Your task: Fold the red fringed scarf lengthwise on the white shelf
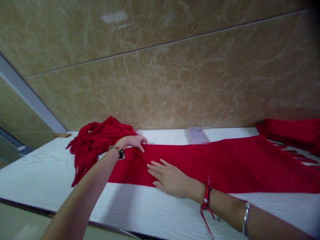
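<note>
Head view: left hand (133,141) curls over the red scarf (215,163), grip unclear; right hand (171,178) lies spread flat on it, gripping nothing

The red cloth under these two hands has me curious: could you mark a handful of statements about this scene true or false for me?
1. The right hand lies on the spread red cloth with its fingers apart. True.
2. The left hand is at the cloth's edge nearer the tiled wall. True.
3. The crumpled red cloth lies beside the right hand. False: it lies by the left hand.
4. The silver bangle is on the left arm. False: it is on the right arm.
5. The table has a black top. False: its top is white.
</note>
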The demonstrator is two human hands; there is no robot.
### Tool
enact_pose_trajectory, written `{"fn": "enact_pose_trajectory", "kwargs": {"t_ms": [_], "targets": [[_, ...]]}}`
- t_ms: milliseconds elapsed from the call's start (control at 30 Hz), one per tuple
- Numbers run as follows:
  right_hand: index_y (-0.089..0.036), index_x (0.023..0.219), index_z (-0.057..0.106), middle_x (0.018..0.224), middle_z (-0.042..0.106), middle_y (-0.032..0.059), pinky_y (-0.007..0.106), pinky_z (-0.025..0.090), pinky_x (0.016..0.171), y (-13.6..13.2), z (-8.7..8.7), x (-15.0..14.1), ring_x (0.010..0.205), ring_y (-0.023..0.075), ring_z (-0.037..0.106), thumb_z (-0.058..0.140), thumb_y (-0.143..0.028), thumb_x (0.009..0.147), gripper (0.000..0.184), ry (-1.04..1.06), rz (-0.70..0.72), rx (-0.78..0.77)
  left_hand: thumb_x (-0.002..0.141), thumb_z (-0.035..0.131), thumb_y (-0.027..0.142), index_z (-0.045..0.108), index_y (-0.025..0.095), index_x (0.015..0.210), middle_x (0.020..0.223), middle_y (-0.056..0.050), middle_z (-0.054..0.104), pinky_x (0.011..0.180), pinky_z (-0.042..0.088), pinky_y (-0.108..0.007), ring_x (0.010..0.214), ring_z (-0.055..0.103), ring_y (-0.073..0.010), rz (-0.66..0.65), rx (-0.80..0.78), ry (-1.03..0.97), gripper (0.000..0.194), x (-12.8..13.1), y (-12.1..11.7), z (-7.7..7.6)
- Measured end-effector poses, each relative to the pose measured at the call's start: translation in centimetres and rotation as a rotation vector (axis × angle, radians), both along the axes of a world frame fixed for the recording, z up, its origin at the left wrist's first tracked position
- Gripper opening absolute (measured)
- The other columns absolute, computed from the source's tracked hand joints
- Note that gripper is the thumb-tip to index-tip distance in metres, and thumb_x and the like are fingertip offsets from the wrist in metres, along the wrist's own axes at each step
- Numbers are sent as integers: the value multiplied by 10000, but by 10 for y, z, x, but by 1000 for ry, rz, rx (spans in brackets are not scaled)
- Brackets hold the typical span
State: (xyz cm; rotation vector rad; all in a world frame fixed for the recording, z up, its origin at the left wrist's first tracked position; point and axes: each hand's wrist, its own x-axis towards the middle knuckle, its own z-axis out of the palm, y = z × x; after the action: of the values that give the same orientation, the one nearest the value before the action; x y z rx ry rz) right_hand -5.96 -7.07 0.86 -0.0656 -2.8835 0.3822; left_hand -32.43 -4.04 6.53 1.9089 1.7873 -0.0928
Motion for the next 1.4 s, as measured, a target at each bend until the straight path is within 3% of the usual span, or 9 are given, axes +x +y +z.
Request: {"fn": "enact_pose_trajectory", "kwargs": {"t_ms": [167, 300, 433, 633, 833, 1033, 1233, 1400], "targets": [[-143, 1332, 371, 1369, 388, 78, 353, 173, 1076, 0, -5, -2, 1280, 167, 294, 284, -325, 920, 459, 16, 11, -9, 653, 581, 407, 593, 163, 793, 761, 21, 572, 633, 369, -211, 717, 489, -132, -28, -68, -10, 282, -1, 0, 5], [-139, 1325, 387, 1371, 384, 77, 373, 181, 1073, 1, -5, -2, 1288, 204, 274, 293, -337, 915, 464, 15, 0, 0, 552, 665, 322, 575, 160, 748, 696, 34, 542, 604, 369, -208, 673, 479, -126, -25, -85, 3, 269, -5, 0, 8], [-135, 1329, 378, 1376, 376, 81, 371, 176, 1075, 0, -2, -1, 1292, 193, 266, 281, -339, 919, 468, 11, 3, 0, 519, 682, 265, 550, 158, 759, 757, 21, 535, 627, 378, -215, 708, 481, -133, 18, -5, 9, 294, -9, 2, 2], [-187, 1340, 360, 1383, 372, 36, 448, 138, 1074, -1, 4, 2, 1298, 221, 247, 268, -346, 920, 459, -19, -6, -47, 504, 701, 344, 548, 161, 705, 692, 32, 516, 580, 364, -210, 661, 459, -128, 42, 21, -6, 311, -14, 1, -7], [-246, 1345, 352, 1397, 349, -7, 578, 102, 1033, 0, 5, 1, 1312, 317, 157, 253, -376, 913, 461, -70, -26, -77, 666, 587, 426, 632, 167, 826, 799, -2, 627, 645, 375, -214, 729, 515, -141, 7, -50, -44, 308, 2, 10, -2], [-239, 1340, 361, 1397, 353, 14, 577, 112, 1028, -1, 4, 1, 1311, 319, 153, 258, -378, 914, 460, -56, -40, -57, 597, 642, 255, 636, 139, 774, 721, -1, 627, 625, 380, -210, 677, 514, -133, -9, -15, -65, 212, 19, 23, -13], [-187, 1326, 386, 1408, 315, 108, 528, 162, 1033, -1, 4, 1, 1297, 309, 216, 261, -394, 916, 476, -37, -50, -4, 666, 580, 322, 617, 134, 789, 749, -5, 606, 643, 372, -216, 709, 493, -137, 46, 85, -40, 227, 2, 14, -18], [-245, 1329, 381, 1412, 322, 48, 557, 128, 1031, 0, 6, 2, 1310, 317, 166, 261, -389, 912, 457, -60, -44, -34, 660, 586, 437, 628, 155, 742, 676, 21, 582, 602, 347, -208, 671, 481, -132, 61, 0, -5, 296, -20, -9, -6]]}}
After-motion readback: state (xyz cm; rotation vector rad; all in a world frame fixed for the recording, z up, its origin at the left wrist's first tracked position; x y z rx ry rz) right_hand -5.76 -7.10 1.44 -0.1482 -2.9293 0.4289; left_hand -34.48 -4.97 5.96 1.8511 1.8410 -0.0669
